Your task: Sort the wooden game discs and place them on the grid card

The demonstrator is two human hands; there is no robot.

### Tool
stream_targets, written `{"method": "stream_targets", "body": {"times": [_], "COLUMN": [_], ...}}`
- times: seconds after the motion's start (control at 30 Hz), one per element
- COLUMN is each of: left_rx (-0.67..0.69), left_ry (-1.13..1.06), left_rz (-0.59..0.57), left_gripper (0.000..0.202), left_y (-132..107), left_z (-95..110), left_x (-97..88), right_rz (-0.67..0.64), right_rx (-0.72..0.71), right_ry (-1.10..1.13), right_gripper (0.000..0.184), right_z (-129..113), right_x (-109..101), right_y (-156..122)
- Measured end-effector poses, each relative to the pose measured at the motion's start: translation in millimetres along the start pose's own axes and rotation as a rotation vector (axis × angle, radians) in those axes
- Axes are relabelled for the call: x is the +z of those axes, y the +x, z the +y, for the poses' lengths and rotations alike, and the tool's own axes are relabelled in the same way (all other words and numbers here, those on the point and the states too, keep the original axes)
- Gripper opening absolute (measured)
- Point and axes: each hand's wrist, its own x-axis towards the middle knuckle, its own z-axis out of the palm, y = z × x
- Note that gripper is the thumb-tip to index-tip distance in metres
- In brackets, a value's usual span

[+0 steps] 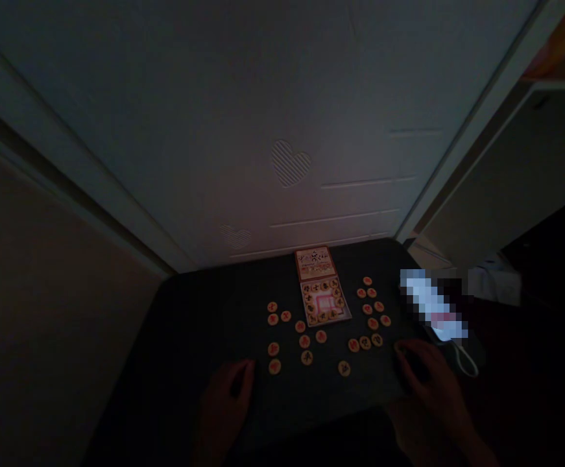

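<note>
On the dark tabletop, my left hand (226, 403) rests with its fingers curled in and the thumb against them; whether anything is inside is hidden. The nearest disc to it is a red-marked Chinese chess piece (275, 367). At the right, my right hand (425, 370) has its fingertips closed on a round Chinese chess piece (399, 347), dim and partly covered. Left of that lie a row of pieces, among them a dark-marked piece (377, 340). A lone dark-marked piece (344, 368) lies between the hands. Several other red-marked pieces are scattered in loose groups.
An open Chinese chess box (315, 264) stands at the table's back, its lower tray ringed with dark-marked pieces. A blurred-out bright device (432, 308) with a white strap (467, 363) lies at right. A pale panel with an embossed heart (290, 163) rises behind the table.
</note>
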Motion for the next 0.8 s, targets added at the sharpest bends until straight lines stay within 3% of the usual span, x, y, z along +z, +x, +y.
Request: {"method": "stream_targets", "body": {"times": [0.2,0.33,0.47,0.6,0.8], "left_rx": [-0.079,-0.118,0.013,0.124,0.135], "left_ry": [-0.045,-0.026,0.026,0.238,0.428], "left_rz": [-0.023,0.05,-0.173,-0.42,-0.56], "left_gripper": [0.041,0.042,0.04,0.042,0.035], "left_y": [0.1,20.9,71.7,122.8,151.9], "left_z": [2.2,26.1,73.1,113.6,133.6], "left_x": [-3.9,-10.5,-7.6,12.8,44.3], "right_rz": [0.001,0.009,0.025,0.039,0.068], "right_rx": [0.026,0.049,0.059,0.074,0.063], "right_ry": [0.022,0.02,0.031,0.046,0.077], "right_gripper": [0.03,0.031,0.032,0.031,0.028], "right_z": [-3.4,-4.5,-5.9,-7.5,-6.3], "right_x": [-0.5,0.5,1.4,1.0,2.4], "right_y": [0.2,0.6,1.1,0.5,-0.8]}}
